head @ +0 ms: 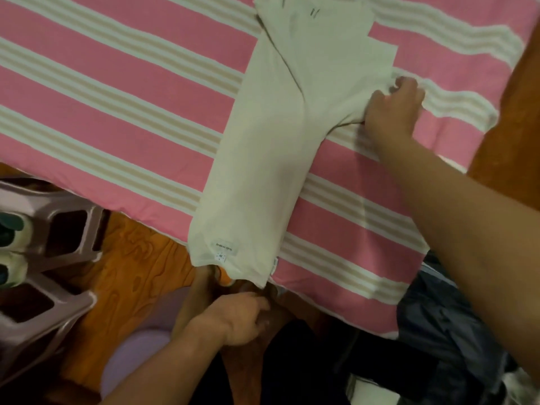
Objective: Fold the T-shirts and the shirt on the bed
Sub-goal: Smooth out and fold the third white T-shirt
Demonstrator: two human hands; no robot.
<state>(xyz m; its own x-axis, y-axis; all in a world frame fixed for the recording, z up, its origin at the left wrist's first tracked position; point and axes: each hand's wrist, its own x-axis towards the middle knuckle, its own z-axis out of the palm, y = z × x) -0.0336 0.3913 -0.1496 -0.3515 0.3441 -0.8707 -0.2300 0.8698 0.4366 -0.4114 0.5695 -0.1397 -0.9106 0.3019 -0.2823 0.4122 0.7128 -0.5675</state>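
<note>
From the head view, your cream T-shirt (280, 135) lies lengthwise on the pink striped bed cover (117, 92), already narrowed to a long strip, its hem hanging just over the near edge of the bed. Your right hand (394, 108) has its fingers curled into a bunch of fabric at the right side of the shirt, near the sleeve. Your left hand (236, 320) sits at the hem, fingers curled; it looks to be pinching the bottom corner, though blur keeps me from being sure. The risk is in that bunched grip: if you carry it across without spreading it flat, the wrinkles will probably get locked under the fold. Pull too hard at the hem and the strip may slide off toward the wooden floor (140, 276).
</note>
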